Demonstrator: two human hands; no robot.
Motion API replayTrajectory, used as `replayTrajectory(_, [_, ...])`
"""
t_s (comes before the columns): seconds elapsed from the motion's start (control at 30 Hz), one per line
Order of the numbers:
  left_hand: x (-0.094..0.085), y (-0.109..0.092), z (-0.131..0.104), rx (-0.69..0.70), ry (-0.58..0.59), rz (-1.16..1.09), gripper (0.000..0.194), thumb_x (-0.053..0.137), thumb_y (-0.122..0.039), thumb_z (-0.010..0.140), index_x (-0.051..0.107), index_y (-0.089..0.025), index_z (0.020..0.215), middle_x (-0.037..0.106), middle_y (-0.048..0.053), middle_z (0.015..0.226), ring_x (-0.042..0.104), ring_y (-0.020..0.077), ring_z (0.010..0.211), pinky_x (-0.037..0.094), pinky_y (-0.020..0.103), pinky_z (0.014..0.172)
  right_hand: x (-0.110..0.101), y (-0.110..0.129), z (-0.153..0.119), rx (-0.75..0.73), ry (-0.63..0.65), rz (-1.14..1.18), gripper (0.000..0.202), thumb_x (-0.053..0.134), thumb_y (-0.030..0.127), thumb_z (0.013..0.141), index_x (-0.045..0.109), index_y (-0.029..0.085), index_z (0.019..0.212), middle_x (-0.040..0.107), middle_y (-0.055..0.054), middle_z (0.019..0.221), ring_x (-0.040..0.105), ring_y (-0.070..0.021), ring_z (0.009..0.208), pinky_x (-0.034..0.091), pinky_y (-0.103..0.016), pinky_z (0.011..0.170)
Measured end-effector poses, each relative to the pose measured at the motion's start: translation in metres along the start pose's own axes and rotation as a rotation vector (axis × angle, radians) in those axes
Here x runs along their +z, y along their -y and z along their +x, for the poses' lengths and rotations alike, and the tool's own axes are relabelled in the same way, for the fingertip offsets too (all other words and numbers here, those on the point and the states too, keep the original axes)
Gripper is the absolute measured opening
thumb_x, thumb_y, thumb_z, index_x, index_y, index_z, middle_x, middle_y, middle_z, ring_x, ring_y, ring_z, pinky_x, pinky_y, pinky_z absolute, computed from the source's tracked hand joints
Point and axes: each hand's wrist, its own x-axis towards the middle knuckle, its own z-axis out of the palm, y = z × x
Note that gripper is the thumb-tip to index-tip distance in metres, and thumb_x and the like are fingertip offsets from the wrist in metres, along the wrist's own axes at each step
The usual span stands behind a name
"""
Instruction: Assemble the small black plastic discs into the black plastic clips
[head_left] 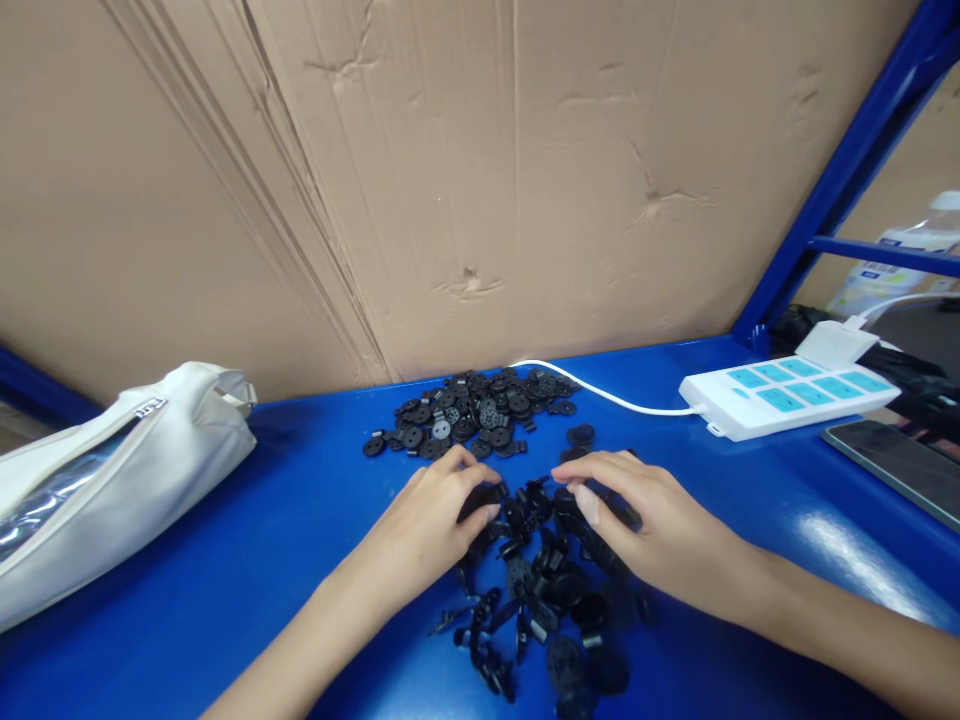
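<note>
Small black plastic parts lie in a loose, partly blurred heap (540,580) on the blue surface, between and below my hands. They look like round discs with holes and clip-like tabs. My left hand (442,505) is at the heap's upper left, its fingers curled with black parts between thumb and fingertips. On the upper right, my right hand (649,510) is bent round more black parts, thumb close under the index finger. Both palms are hidden. Just beyond the hands is another pile of black discs (480,410), with a lone grey disc (441,429) among them.
A white power strip (787,395) with blue sockets lies at the right, its cable (600,392) running behind the far pile. Beside it is a phone (900,470). A white pouch (150,470) lies left. Cardboard (465,180) stands behind the blue shelf (300,520).
</note>
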Motion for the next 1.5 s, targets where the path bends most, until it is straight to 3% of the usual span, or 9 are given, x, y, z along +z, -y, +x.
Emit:
replayTrajectory(0.13, [0.0, 0.001, -0.001, -0.055, 0.008, -0.024, 0.022, 0.062, -0.02, 0.081, 0.061, -0.02, 0.103, 0.063, 0.005, 0.098, 0.063, 0.0213, 0.088, 0.052, 0.037, 0.08, 0.001, -0.001, -0.001, -0.028, 0.003, -0.005, 0.027, 0.041, 0.023, 0.094, 0.062, 0.024, 0.112, 0.068, -0.004, 0.115, 0.06, -0.023, 0.109, 0.043, -0.045, 0.099])
replayTrajectory(0.33, [0.0, -0.005, 0.003, 0.023, -0.132, -0.079, 0.029, 0.058, -0.001, 0.073, 0.059, -0.019, 0.096, 0.063, 0.0, 0.083, 0.063, 0.0152, 0.074, 0.054, 0.028, 0.068, 0.001, -0.001, 0.0, -0.067, -0.007, 0.008, 0.026, 0.043, 0.02, 0.093, 0.062, 0.023, 0.11, 0.069, -0.005, 0.112, 0.062, -0.0225, 0.106, 0.045, -0.042, 0.097])
replayTrajectory(0.4, [-0.004, -0.012, 0.004, 0.106, -0.259, -0.141, 0.024, 0.06, -0.002, 0.077, 0.06, -0.019, 0.093, 0.064, 0.0, 0.083, 0.063, 0.0134, 0.074, 0.054, 0.026, 0.068, 0.001, 0.0, 0.0, -0.068, -0.012, 0.047, 0.025, 0.043, 0.021, 0.094, 0.062, 0.023, 0.109, 0.069, -0.005, 0.111, 0.062, -0.0217, 0.104, 0.046, -0.04, 0.095])
replayTrajectory(0.53, [-0.009, -0.034, -0.002, 0.347, -0.638, -0.203, 0.017, 0.063, -0.009, 0.083, 0.061, -0.018, 0.097, 0.065, 0.003, 0.092, 0.064, 0.0125, 0.083, 0.055, 0.024, 0.075, 0.002, 0.006, -0.006, -0.067, -0.085, 0.235, 0.024, 0.046, 0.026, 0.095, 0.059, 0.023, 0.115, 0.068, -0.004, 0.106, 0.065, -0.0169, 0.093, 0.052, -0.029, 0.084])
replayTrajectory(0.6, [-0.008, -0.043, -0.008, 0.44, -0.706, -0.221, 0.021, 0.066, -0.006, 0.08, 0.061, -0.016, 0.098, 0.066, 0.003, 0.093, 0.064, 0.012, 0.084, 0.055, 0.022, 0.076, 0.001, 0.011, -0.01, -0.065, -0.07, 0.344, 0.028, 0.048, 0.028, 0.095, 0.054, 0.024, 0.122, 0.068, -0.003, 0.107, 0.065, -0.0151, 0.093, 0.051, -0.027, 0.086])
replayTrajectory(0.83, [-0.003, -0.05, -0.019, 0.594, -0.652, -0.315, 0.028, 0.065, -0.001, 0.08, 0.061, -0.013, 0.105, 0.069, 0.007, 0.101, 0.066, 0.0173, 0.095, 0.059, 0.028, 0.081, 0.005, 0.02, -0.019, 0.065, 0.088, 0.773, 0.036, 0.052, 0.033, 0.095, 0.043, 0.027, 0.129, 0.065, -0.004, 0.118, 0.062, -0.0153, 0.108, 0.048, -0.029, 0.097])
replayTrajectory(1.03, [0.003, -0.053, -0.029, 0.638, -0.477, -0.309, 0.026, 0.054, -0.004, 0.089, 0.06, -0.013, 0.113, 0.068, 0.007, 0.11, 0.064, 0.0157, 0.105, 0.057, 0.024, 0.089, 0.012, 0.024, -0.019, 0.12, 0.202, 1.04, 0.034, 0.057, 0.032, 0.092, 0.049, 0.025, 0.124, 0.064, -0.005, 0.12, 0.06, -0.0154, 0.111, 0.048, -0.027, 0.096])
replayTrajectory(1.37, [0.0, -0.056, -0.027, 0.741, -0.574, -0.293, 0.022, 0.044, -0.012, 0.096, 0.061, -0.008, 0.108, 0.07, 0.009, 0.105, 0.065, 0.0139, 0.102, 0.055, 0.02, 0.09, 0.009, 0.025, -0.016, 0.27, 0.287, 1.26, 0.043, 0.069, 0.044, 0.081, 0.052, 0.02, 0.112, 0.068, -0.004, 0.098, 0.065, -0.014, 0.091, 0.049, -0.022, 0.08])
replayTrajectory(1.5, [-0.008, -0.065, -0.031, 0.63, -0.539, -0.366, 0.017, 0.049, -0.014, 0.094, 0.063, -0.01, 0.104, 0.072, 0.006, 0.098, 0.067, 0.0107, 0.096, 0.055, 0.015, 0.088, 0.005, 0.029, -0.018, 0.242, 0.3, 1.263, 0.05, 0.067, 0.044, 0.083, 0.047, 0.021, 0.122, 0.07, -0.006, 0.1, 0.064, -0.016, 0.096, 0.048, -0.027, 0.087])
